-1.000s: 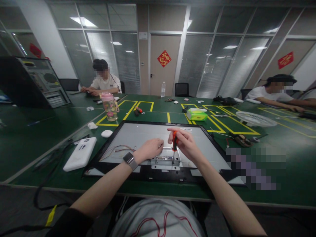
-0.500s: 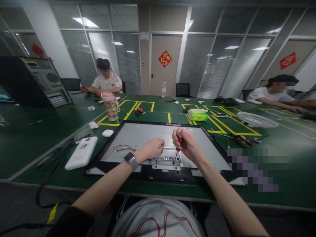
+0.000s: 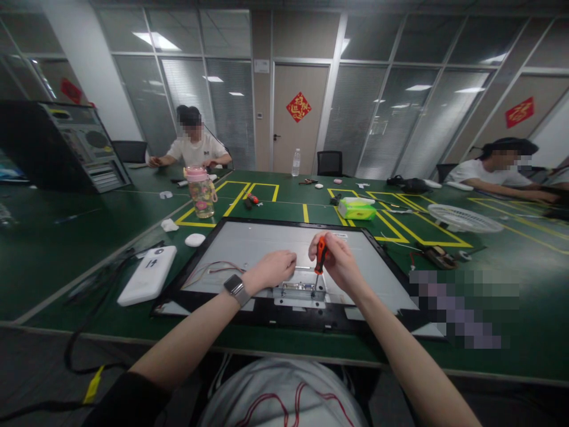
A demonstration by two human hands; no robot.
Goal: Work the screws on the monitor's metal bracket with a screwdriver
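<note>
A display panel (image 3: 373,261) with a black frame lies face down or opened on the table in front of me, its grey metal back showing. Near its front edge sits a metal bracket with connector ports (image 3: 296,289). My right hand (image 3: 340,261) grips a red and black screwdriver (image 3: 320,256) by its handle. Its shaft points steeply down to the right end of the bracket. My left hand (image 3: 271,270), with a watch (image 3: 235,287) on the wrist, rests on the panel at the bracket's left side. Its fingers are bent together, and what lies under them is hidden.
Left of the panel are a white power bank (image 3: 149,276), a white oval case (image 3: 195,239), a pink-lidded bottle (image 3: 201,193) and cables. Behind it lie a green tissue pack (image 3: 356,208) and pliers (image 3: 251,200). A white fan grille (image 3: 464,218) stands right. Two co-workers sit across.
My right fingers have shifted round the screwdriver, so more of its handle shows. My left hand stays in place. The co-worker at the left has moved their hands apart.
</note>
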